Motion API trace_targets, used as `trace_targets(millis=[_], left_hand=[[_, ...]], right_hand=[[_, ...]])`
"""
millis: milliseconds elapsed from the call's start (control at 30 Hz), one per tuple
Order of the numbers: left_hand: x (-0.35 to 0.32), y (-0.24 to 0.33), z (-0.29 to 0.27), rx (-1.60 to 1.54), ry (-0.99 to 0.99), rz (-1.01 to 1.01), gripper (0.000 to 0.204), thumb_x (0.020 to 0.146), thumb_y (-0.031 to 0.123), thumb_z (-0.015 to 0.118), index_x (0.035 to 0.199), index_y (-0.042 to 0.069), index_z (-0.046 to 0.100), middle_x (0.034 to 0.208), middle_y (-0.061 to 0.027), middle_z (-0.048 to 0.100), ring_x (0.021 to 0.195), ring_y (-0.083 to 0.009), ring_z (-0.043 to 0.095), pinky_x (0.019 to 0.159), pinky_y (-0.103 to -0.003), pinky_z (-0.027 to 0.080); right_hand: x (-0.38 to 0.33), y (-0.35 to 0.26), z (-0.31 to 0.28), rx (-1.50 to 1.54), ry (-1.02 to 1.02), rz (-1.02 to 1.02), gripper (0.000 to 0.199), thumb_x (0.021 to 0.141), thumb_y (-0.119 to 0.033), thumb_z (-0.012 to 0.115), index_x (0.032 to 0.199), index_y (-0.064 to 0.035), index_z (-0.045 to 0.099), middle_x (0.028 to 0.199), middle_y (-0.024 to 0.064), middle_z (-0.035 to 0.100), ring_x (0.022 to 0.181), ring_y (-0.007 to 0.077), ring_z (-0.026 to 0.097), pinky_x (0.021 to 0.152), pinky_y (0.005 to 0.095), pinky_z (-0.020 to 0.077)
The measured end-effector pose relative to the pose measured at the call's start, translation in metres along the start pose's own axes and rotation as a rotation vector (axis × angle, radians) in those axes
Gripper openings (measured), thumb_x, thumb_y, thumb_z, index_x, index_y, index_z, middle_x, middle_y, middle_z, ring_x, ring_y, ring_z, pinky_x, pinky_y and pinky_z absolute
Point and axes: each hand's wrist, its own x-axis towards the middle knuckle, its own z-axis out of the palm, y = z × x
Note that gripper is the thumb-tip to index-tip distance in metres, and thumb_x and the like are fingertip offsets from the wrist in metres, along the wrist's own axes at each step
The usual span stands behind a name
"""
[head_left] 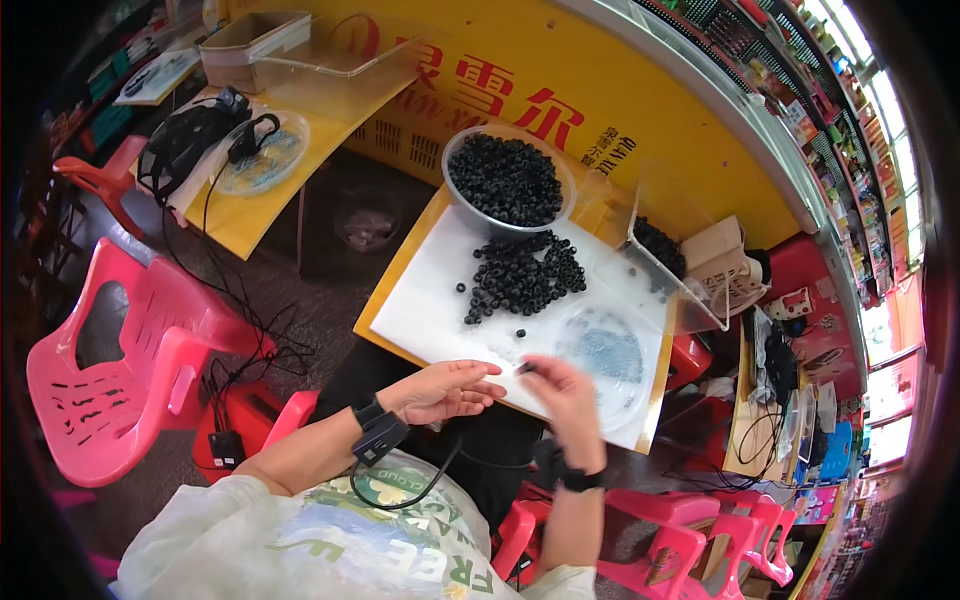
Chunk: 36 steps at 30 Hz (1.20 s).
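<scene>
My right hand (pixel 566 395), slightly blurred, pinches a small black ring-shaped piece (pixel 525 368) between thumb and fingertips above the near edge of the white tabletop (pixel 410 310). Just to its left, my left hand (pixel 445 390) is turned palm up with its fingers stretched and apart, and I see nothing in it. Beyond the hands lies a loose pile of black ring-shaped pieces (pixel 525 278). A translucent round tub (pixel 452 190) heaped with the same pieces stands behind the pile. To the right is a shallow clear round dish (pixel 640 392) with many tiny bluish bits.
A clear bin (pixel 705 318) with more black pieces sits at the table's right edge. A yellow panel (pixel 660 120) rises behind. Pink chairs (pixel 100 385) stand at left and lower right. A side table (pixel 245 228) at far left carries a black bag (pixel 185 150) and cables.
</scene>
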Motion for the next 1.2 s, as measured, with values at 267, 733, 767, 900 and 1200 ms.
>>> trace_targets(millis=[267, 733, 767, 900, 1200], left_hand=[[-0.006, 0.016, -0.013, -0.057, 0.091, 0.137, 0.033, 0.103, 0.021, 0.050, 0.130, 0.002, 0.050, 0.114, -0.0117, 0.064, 0.096, -0.0164, 0.065, 0.085, -0.030, 0.057], [-0.006, 0.002, -0.016, -0.086, 0.208, 0.242, 0.020, 0.098, 0.009, 0.057, 0.116, 0.001, 0.058, 0.108, -0.0109, 0.066, 0.099, -0.0183, 0.065, 0.087, -0.029, 0.055], [-0.008, 0.000, -0.014, -0.060, 0.207, 0.247, 0.020, 0.097, 0.010, 0.058, 0.116, 0.002, 0.059, 0.109, -0.0105, 0.066, 0.100, -0.0183, 0.064, 0.088, -0.030, 0.055], [-0.009, -0.007, 0.000, 0.005, 0.240, 0.264, 0.026, 0.097, 0.012, 0.061, 0.121, 0.004, 0.060, 0.114, -0.0085, 0.066, 0.106, -0.0187, 0.063, 0.093, -0.031, 0.053], [0.005, -0.030, 0.018, 0.107, 0.165, 0.193, 0.022, 0.096, 0.008, 0.060, 0.117, 0.000, 0.062, 0.116, -0.0088, 0.066, 0.105, -0.0152, 0.064, 0.097, -0.027, 0.053]], right_hand=[[0.093, -0.102, -0.140, -1.041, 0.762, -0.554, 0.046, 0.086, -0.008, 0.069, 0.127, 0.0066, 0.056, 0.105, 0.0162, 0.069, 0.083, 0.0235, 0.064, 0.080, 0.0334, 0.0516], [0.069, 0.052, 0.030, -0.799, 0.309, -0.306, 0.011, 0.083, -0.003, 0.062, 0.093, 0.0004, 0.066, 0.094, 0.0188, 0.062, 0.087, 0.0383, 0.062, 0.076, 0.0444, 0.0507], [0.065, 0.050, 0.030, -0.762, 0.286, -0.341, 0.011, 0.083, -0.003, 0.062, 0.093, -0.0001, 0.066, 0.095, 0.0187, 0.062, 0.086, 0.0382, 0.062, 0.076, 0.0443, 0.0507], [0.029, 0.036, 0.045, -0.607, 0.179, -0.450, 0.012, 0.082, 0.000, 0.060, 0.093, -0.0005, 0.065, 0.096, 0.0183, 0.060, 0.087, 0.0391, 0.062, 0.076, 0.0447, 0.0513], [-0.041, 0.021, 0.048, -0.202, 0.238, -0.180, 0.022, 0.086, -0.010, 0.066, 0.106, 0.0000, 0.068, 0.091, 0.0167, 0.069, 0.078, 0.0242, 0.068, 0.071, 0.0320, 0.0524]])
